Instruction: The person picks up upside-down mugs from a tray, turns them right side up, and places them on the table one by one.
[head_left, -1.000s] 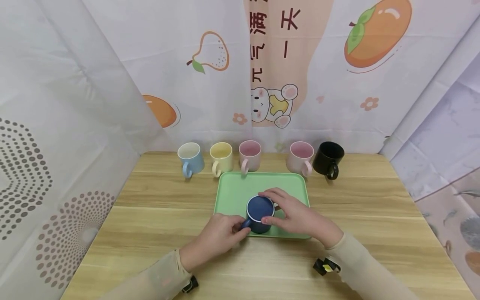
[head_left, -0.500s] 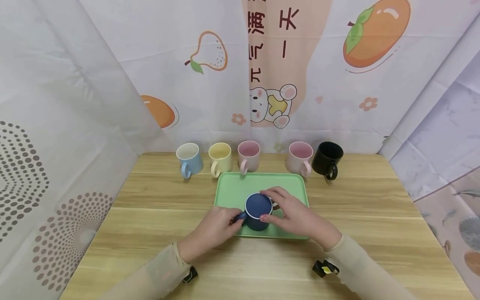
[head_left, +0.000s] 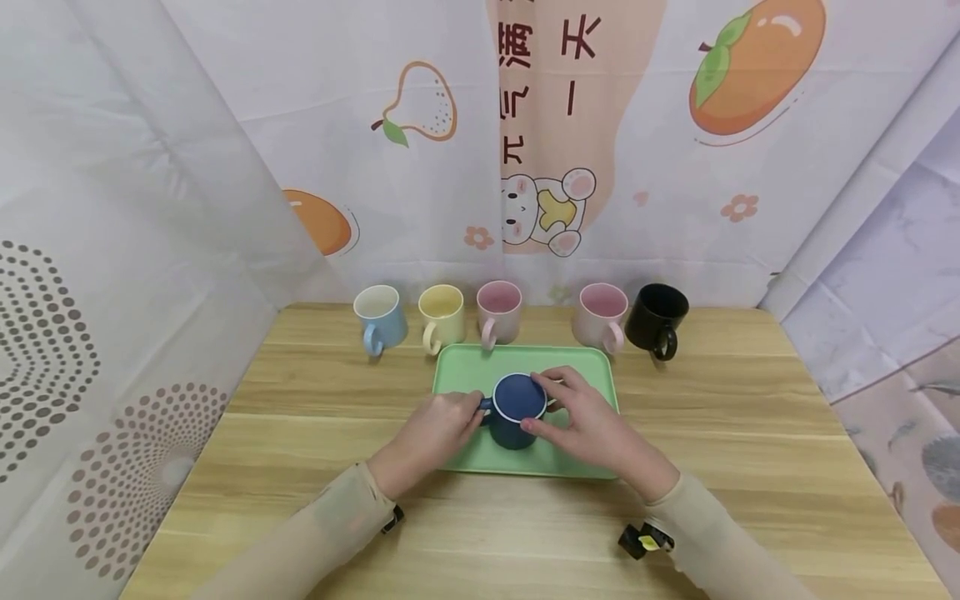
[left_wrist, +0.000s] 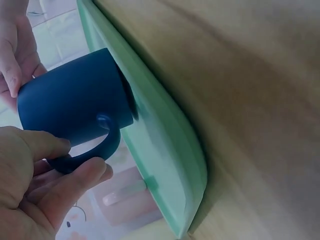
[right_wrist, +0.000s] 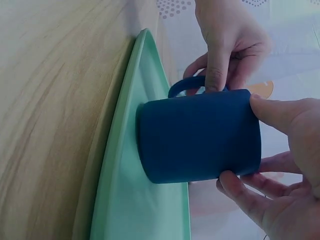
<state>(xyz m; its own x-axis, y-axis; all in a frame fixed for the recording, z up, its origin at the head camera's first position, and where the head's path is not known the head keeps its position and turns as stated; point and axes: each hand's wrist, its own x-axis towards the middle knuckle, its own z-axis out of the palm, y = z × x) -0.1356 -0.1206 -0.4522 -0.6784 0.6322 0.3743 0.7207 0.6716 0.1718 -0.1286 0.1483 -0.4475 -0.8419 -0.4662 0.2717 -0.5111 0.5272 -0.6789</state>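
A dark blue mug [head_left: 517, 421] with a pale rim stands upright over the middle of a green tray [head_left: 465, 367]. Its base is on the tray or just above it; I cannot tell which. My left hand [head_left: 438, 425] pinches the mug's handle [left_wrist: 107, 142] between thumb and fingers, on the mug's left side. My right hand [head_left: 588, 421] holds the mug near its rim, thumb on the near side and fingers on the far side. In the right wrist view, these fingertips [right_wrist: 232, 182] touch the mug's wall.
Behind the tray stand a light blue mug [head_left: 380, 321], a yellow mug [head_left: 442, 317], a pink mug [head_left: 500, 312], another pink mug [head_left: 600, 317] and a black mug [head_left: 657, 317]. A gap separates the two pink ones. The wooden table [head_left: 315, 400] meets a printed curtain [head_left: 435, 208] at the back.
The blue mug has moved slightly away from the front edge of the tray. Its handle has swung from the lower left to the left, and my left hand has moved forward with it.
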